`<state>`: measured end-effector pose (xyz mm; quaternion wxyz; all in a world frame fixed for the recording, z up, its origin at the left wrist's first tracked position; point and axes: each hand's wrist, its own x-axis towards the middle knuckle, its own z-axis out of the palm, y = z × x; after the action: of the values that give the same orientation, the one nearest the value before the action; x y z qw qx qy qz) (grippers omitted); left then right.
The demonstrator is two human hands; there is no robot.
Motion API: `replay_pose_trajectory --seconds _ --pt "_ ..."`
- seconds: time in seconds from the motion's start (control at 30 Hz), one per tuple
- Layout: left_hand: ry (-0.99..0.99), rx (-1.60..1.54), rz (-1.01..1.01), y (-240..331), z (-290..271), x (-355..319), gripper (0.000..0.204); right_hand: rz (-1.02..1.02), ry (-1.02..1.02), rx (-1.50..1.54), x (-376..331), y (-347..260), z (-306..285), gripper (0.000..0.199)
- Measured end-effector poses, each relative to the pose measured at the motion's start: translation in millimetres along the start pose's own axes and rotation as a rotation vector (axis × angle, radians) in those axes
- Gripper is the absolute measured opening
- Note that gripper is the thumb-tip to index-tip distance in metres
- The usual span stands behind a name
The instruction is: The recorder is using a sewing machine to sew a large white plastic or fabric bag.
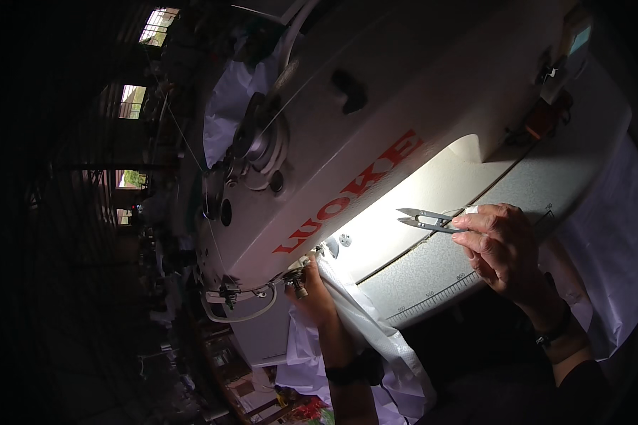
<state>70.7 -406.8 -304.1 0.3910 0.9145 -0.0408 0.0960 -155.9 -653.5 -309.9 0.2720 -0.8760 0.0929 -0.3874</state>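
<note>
My right hand [500, 244] grips a pair of thread snips [425, 219] over the lit bed of a sewing machine [376, 142]. The two blades point left and stand apart. A small white scrap [471, 210] shows beside the fingers on the snips. My left hand [313, 296] reaches up to the needle end of the machine, right by the presser foot area. One finger points toward the needle; the others are hidden by the hand and the machine head. White fabric [365, 312] runs from under the needle end down along my left forearm.
Along the bed's near edge runs a printed ruler scale [432, 292]. A red-brown part with a cord [546, 119] sits at the machine's right end. White sheeting [609, 248] hangs at the right. Thread runs over a round metal tension part [262, 145].
</note>
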Motion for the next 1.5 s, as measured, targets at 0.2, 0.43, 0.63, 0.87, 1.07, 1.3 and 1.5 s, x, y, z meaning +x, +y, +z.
replay_pose_trajectory --seconds 0.2,0.43,0.63,0.87,1.07,1.3,1.5 --pt "-0.001 0.043 0.032 1.9 0.8 -0.5 0.021 -0.006 -0.002 0.01 0.6 -0.6 -0.2 0.02" --pt "0.0 0.017 0.04 2.4 1.3 -0.9 0.02 -0.001 0.001 0.011 0.5 -0.6 1.1 0.02" --pt "-0.004 0.032 0.053 1.0 1.3 -0.2 0.021 0.005 0.0 0.015 1.3 -1.6 0.4 0.02" --pt "0.031 0.035 0.015 2.5 2.0 -2.2 0.026 0.012 -0.025 -0.005 2.2 -2.1 -0.4 0.016" --pt "0.061 -0.077 -0.033 0.3 5.9 -3.8 0.03 0.017 -0.044 -0.025 2.9 -3.0 -0.8 0.015" --pt "0.004 -0.097 0.042 -0.3 2.8 -1.9 0.028 0.007 -0.009 -0.033 3.3 -3.8 -0.1 0.012" --pt "-0.01 -0.132 0.068 -1.7 3.8 -0.9 0.026 -0.005 0.0 -0.043 1.4 -2.6 2.0 0.012"
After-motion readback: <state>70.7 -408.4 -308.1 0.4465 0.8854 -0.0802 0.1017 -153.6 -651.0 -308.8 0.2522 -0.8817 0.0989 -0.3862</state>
